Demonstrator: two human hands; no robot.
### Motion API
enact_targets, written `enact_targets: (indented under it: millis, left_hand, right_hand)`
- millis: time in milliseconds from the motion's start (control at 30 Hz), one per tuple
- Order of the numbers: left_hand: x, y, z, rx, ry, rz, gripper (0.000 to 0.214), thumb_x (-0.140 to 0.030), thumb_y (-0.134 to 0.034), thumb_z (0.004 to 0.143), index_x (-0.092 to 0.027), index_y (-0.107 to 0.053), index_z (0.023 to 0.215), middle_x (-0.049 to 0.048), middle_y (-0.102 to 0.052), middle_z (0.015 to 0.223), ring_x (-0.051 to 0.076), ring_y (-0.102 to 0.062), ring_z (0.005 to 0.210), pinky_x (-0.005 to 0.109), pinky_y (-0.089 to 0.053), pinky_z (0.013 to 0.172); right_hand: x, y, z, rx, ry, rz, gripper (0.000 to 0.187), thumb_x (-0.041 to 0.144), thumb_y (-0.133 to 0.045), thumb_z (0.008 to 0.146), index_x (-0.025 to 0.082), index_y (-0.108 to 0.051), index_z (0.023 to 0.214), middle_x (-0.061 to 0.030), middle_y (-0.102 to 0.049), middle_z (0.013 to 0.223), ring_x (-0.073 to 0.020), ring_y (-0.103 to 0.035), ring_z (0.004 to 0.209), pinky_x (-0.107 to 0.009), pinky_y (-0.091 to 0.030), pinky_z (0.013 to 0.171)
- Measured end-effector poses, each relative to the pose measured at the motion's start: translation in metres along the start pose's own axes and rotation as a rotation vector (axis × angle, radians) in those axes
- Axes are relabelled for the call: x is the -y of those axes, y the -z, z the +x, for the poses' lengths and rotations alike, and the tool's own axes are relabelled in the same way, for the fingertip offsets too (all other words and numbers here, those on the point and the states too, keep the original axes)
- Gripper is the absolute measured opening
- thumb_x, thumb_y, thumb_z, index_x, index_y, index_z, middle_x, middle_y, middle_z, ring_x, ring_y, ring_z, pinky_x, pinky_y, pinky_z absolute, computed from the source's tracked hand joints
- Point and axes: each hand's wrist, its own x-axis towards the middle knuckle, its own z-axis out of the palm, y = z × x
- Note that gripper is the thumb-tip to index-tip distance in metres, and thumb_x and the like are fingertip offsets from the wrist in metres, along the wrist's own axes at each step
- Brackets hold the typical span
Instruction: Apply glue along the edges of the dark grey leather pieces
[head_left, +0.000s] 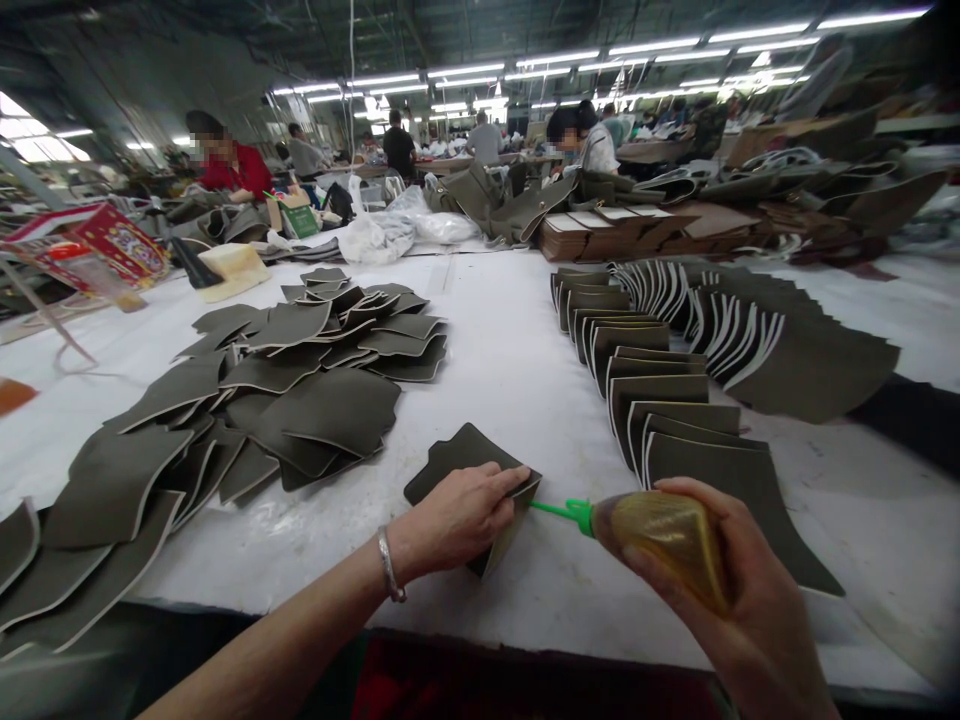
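Head view: the left hand presses on a dark sheet; whether it grips, I cannot tell. The right hand grips a bottle, its green nozzle at the sheet's edge.

The single head view faces forward and down across the tabletop, left hand and right hand close.

A red box (patterned) sits left of crumpled plastic.
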Motion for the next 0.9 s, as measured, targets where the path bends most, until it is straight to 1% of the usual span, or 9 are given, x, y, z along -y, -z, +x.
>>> enact_targets:
  millis: [67,200,267,367,400,500,567,733,900]
  left_hand:
    - [0.001,-0.001,0.001,-0.007,-0.006,-0.006,0.047,-0.019,-0.038,0.096,-0.018,-0.052,0.141,0.0089,-0.065,0.105,0.024,-0.064,0.095,0.034,-0.05,0.087]
    - [0.002,-0.001,0.001,-0.012,0.005,-0.024,0.049,-0.017,-0.039,0.094,-0.017,-0.052,0.141,0.0092,-0.066,0.104,0.025,-0.065,0.095,0.036,-0.051,0.087]
    - [0.001,0.0,0.002,-0.003,0.007,-0.041,0.049,-0.017,-0.039,0.094,-0.016,-0.052,0.141,0.0101,-0.066,0.106,0.025,-0.065,0.097,0.037,-0.051,0.089]
    - [0.0,0.002,0.003,0.002,0.002,-0.065,0.049,-0.017,-0.04,0.095,-0.015,-0.052,0.142,0.0111,-0.066,0.111,0.026,-0.064,0.101,0.038,-0.05,0.093]
    - [0.001,0.002,0.003,0.002,0.004,-0.068,0.049,-0.017,-0.04,0.095,-0.014,-0.052,0.142,0.0113,-0.066,0.112,0.026,-0.064,0.101,0.038,-0.05,0.093]
    - [0.002,0.002,0.004,0.003,0.0,-0.069,0.05,-0.017,-0.04,0.095,-0.014,-0.051,0.143,0.0112,-0.066,0.11,0.026,-0.064,0.1,0.038,-0.05,0.091]
    - [0.003,0.002,0.003,0.004,-0.004,-0.074,0.049,-0.017,-0.041,0.095,-0.014,-0.051,0.143,0.0108,-0.067,0.109,0.025,-0.064,0.1,0.037,-0.05,0.09]
    - [0.003,0.002,0.004,0.011,-0.006,-0.089,0.047,-0.017,-0.041,0.096,-0.015,-0.051,0.142,0.0107,-0.066,0.112,0.024,-0.064,0.101,0.037,-0.05,0.093]
    - [0.001,0.004,0.005,0.036,-0.009,-0.086,0.047,-0.015,-0.041,0.096,-0.013,-0.051,0.142,0.0119,-0.066,0.12,0.025,-0.062,0.11,0.036,-0.048,0.098]
  right_hand:
    - [0.0,-0.001,-0.004,0.025,0.015,-0.004,0.042,0.053,-0.066,0.087,0.031,-0.053,0.119,0.0026,-0.059,0.108,-0.0177,-0.06,0.087,-0.028,-0.047,0.079]
    - [-0.002,0.0,-0.006,0.171,-0.006,0.072,0.041,0.052,-0.064,0.089,0.033,-0.051,0.122,0.0044,-0.059,0.101,-0.0156,-0.06,0.079,-0.026,-0.047,0.069]
    - [-0.004,0.001,0.0,0.126,0.003,0.059,0.041,0.052,-0.065,0.088,0.033,-0.052,0.121,0.0036,-0.059,0.103,-0.0167,-0.059,0.081,-0.027,-0.048,0.073]
    - [-0.006,0.002,0.007,0.023,0.036,0.006,0.044,0.053,-0.069,0.085,0.032,-0.053,0.12,0.0022,-0.057,0.111,-0.0188,-0.058,0.088,-0.03,-0.047,0.086]
    - [-0.006,0.002,0.007,0.026,0.041,0.003,0.044,0.053,-0.069,0.085,0.032,-0.053,0.121,0.0023,-0.057,0.111,-0.0187,-0.058,0.089,-0.03,-0.047,0.086]
    - [-0.005,-0.002,0.0,0.136,0.024,0.067,0.044,0.053,-0.067,0.087,0.033,-0.051,0.123,0.0033,-0.058,0.104,-0.0164,-0.058,0.08,-0.027,-0.048,0.073]
    - [-0.005,-0.002,-0.002,0.174,0.013,0.104,0.044,0.053,-0.067,0.088,0.032,-0.051,0.123,0.0033,-0.058,0.1,-0.0164,-0.059,0.076,-0.028,-0.048,0.07]
    - [-0.01,0.004,0.011,-0.008,0.102,-0.064,0.045,0.054,-0.067,0.088,0.029,-0.052,0.122,-0.0015,-0.058,0.114,-0.024,-0.059,0.094,-0.036,-0.048,0.088]
    - [-0.012,0.005,0.011,-0.089,0.268,-0.179,0.043,0.049,-0.066,0.091,0.026,-0.05,0.125,-0.0044,-0.059,0.115,-0.0245,-0.06,0.096,-0.033,-0.05,0.086]
